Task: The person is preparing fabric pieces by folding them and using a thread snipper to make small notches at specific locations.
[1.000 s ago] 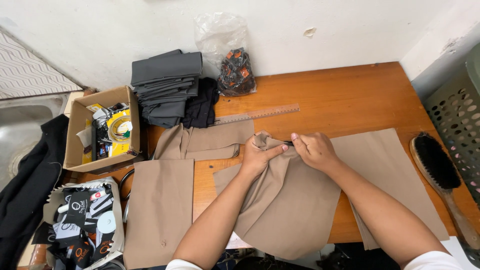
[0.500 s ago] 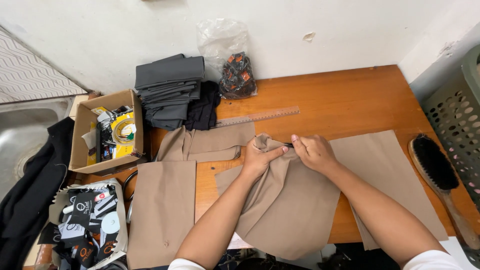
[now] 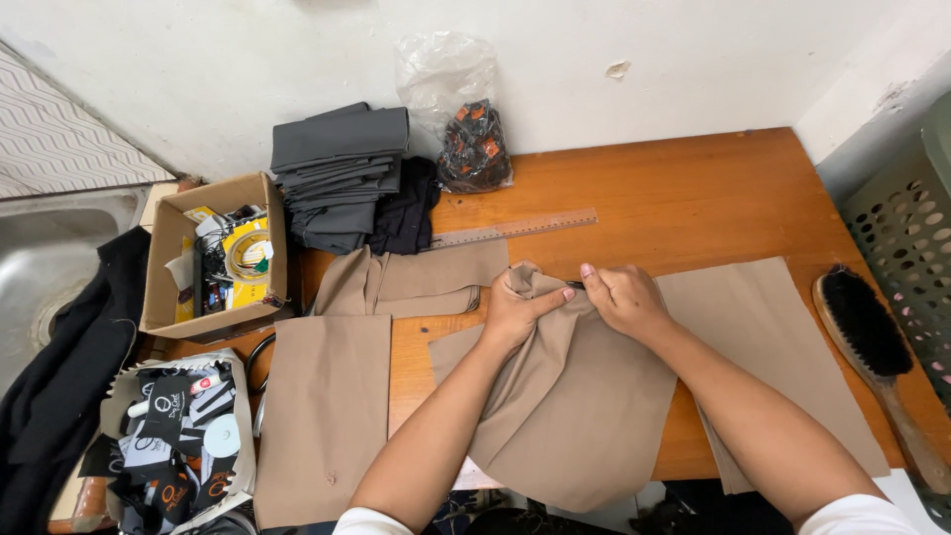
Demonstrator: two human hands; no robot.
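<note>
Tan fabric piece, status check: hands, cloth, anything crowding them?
Left hand and right hand both pinching the bunched top of the tan fabric piece. Wooden ruler lies just beyond, apart.

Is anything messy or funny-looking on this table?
A bit. The tan fabric piece that both hands pinch is bunched at its top and hangs over the table's front edge. The wooden brush sticks past the right edge. A black cloth droops off the left side by the sink. Nothing looks spilled or torn.
</note>
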